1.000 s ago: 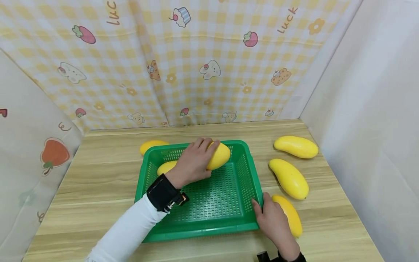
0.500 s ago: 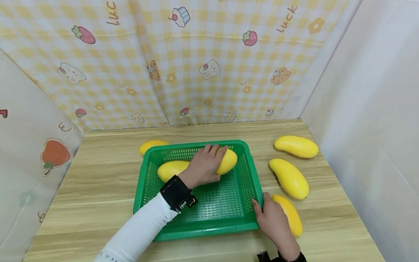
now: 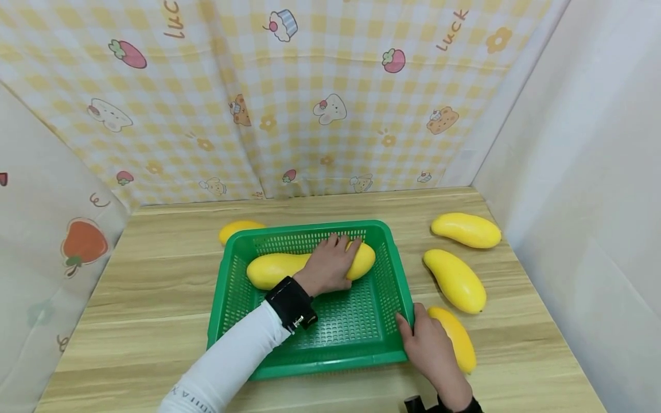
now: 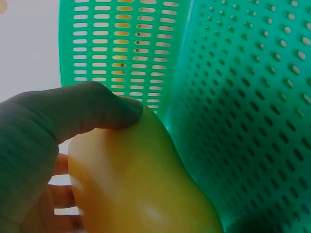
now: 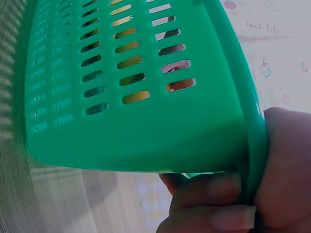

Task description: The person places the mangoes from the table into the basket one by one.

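My left hand [image 3: 333, 267] is down inside the green plastic basket [image 3: 330, 364], gripping a yellow mango [image 3: 364, 261] near the back wall. In the left wrist view, the thumb presses on the smooth mango [image 4: 141, 170] and the other fingers curl round its far side. A second mango [image 3: 273, 269] lies to its left in the basket, partly hidden behind that wrist. My right hand [image 3: 431, 347] pinches the basket's right rim near the front corner. The right wrist view has its fingers hooked under the rim [image 5: 252, 111].
To the right of the basket lie three more mangoes on the wooden table: a back one [image 3: 466, 230], a middle one [image 3: 455, 281] and a front one [image 3: 457, 338] partly behind my right hand. Another mango [image 3: 240, 228] sits behind the basket's back left corner. Curtains [image 3: 289, 132] stand around the table.
My left hand has moved right and down into the basket with its mango, uncovering more of the second mango. The right hand stays on the rim.
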A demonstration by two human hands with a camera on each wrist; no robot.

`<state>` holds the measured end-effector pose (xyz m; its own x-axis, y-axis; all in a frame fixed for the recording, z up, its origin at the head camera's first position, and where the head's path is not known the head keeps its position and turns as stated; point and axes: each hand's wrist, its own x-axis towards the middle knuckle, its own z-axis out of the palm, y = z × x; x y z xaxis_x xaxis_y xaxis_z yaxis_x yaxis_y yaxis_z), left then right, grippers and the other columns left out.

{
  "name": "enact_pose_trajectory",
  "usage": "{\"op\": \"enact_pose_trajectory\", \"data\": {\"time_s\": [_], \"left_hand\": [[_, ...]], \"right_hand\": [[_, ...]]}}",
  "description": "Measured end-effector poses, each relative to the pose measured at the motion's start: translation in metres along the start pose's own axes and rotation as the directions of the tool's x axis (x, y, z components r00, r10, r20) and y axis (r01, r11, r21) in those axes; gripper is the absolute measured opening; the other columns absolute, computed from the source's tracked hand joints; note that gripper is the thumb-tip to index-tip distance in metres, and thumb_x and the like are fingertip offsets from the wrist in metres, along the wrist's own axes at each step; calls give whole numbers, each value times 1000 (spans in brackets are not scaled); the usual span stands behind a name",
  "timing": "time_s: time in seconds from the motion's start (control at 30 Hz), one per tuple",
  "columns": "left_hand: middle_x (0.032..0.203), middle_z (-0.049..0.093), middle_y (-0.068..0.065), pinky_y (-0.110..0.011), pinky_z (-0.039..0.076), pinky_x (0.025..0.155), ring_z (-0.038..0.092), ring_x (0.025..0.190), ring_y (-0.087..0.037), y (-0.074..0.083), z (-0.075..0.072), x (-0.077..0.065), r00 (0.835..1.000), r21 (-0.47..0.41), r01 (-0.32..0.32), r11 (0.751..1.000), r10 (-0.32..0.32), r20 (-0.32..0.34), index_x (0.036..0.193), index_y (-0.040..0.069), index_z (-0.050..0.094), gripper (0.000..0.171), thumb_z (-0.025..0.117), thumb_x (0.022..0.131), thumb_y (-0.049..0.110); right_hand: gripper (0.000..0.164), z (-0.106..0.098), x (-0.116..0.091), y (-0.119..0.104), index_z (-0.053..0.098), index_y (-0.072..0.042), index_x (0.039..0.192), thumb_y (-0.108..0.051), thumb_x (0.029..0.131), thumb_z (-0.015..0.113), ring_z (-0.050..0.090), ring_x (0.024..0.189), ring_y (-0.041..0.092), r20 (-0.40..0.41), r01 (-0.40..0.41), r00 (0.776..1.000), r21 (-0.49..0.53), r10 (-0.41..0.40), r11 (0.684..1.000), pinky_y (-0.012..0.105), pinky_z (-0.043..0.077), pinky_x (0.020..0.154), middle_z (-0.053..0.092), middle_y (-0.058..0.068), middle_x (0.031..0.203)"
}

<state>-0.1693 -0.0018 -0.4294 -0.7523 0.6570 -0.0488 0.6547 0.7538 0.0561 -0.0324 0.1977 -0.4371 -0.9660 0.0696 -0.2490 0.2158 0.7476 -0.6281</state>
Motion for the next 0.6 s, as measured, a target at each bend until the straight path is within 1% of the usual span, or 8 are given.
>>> {"op": "enact_pose_trajectory", "data": {"time_s": [0.07,0.2,0.4,0.6], "left_hand": [[132,46,-17,-44,43,95,43,116,-34,0,2,0,1000,-7,-1,1000,1,8,147,6,32,90,78,76,39],[129,47,-15,-42,44,93,44,115,-33,0,8,0,1000,-14,-25,1000,25,-3,146,7,34,87,77,77,39],[125,48,-14,-39,45,90,45,109,-29,-3,15,-3,999,-9,-40,999,40,-5,144,7,37,84,77,76,36],[124,47,-14,-39,44,90,44,109,-29,-5,19,0,997,-26,-63,998,62,-38,142,7,38,83,79,74,34]], "right_hand": [[27,0,0,0,51,3,106,-23,99,53,47,54,15,3,-2,1000,0,2,1000,29,42,46,48,4,66],[26,2,-1,0,51,2,105,-23,99,53,47,54,15,13,-3,1000,1,3,1000,29,41,46,48,4,65],[27,5,-2,-1,51,3,106,-23,99,53,46,54,15,32,0,999,6,0,1000,29,41,46,47,4,64],[28,2,-2,-3,51,3,107,-24,99,53,47,53,15,30,-10,999,6,9,1000,29,41,45,48,4,64]]}}
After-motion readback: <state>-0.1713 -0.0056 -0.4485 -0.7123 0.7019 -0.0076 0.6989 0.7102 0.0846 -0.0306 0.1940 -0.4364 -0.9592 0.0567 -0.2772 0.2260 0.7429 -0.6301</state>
